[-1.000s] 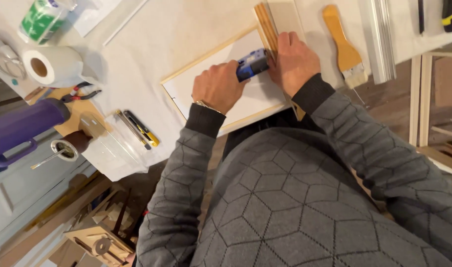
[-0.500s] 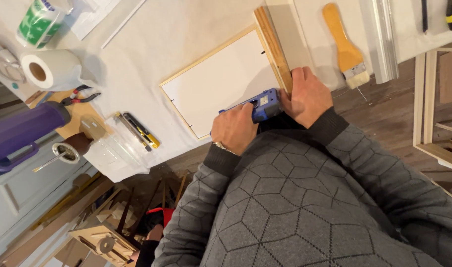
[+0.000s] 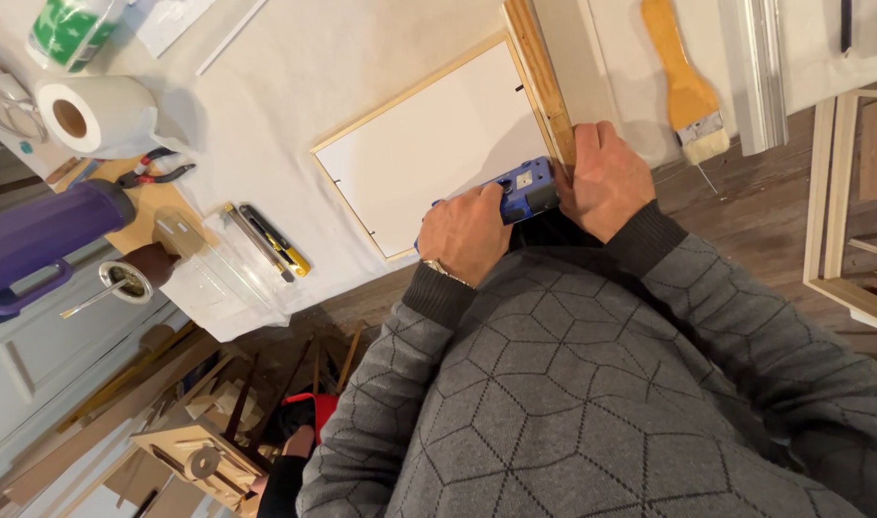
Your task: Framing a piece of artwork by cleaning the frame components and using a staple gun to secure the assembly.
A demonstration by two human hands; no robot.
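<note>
Left hand (image 3: 470, 233) grips a blue handheld tool (image 3: 522, 189); right hand (image 3: 606, 177) closes on the white wooden-edged frame (image 3: 438, 144)

Looks like a framing or craft workshop. White-covered tabletop (image 3: 362, 67) strewn with tools: flat paintbrush (image 3: 686, 82) near the far edge, pliers (image 3: 155, 173) and utility knives (image 3: 270, 240) toward the left edge, paper roll (image 3: 93, 115) at the left corner. Pale wooden frame (image 3: 438, 144) lying flat, moulding strips (image 3: 762, 72) alongside. More wooden frames (image 3: 846, 221) and timber offcuts (image 3: 198, 451) down on the plank floor (image 3: 745, 211).
</note>
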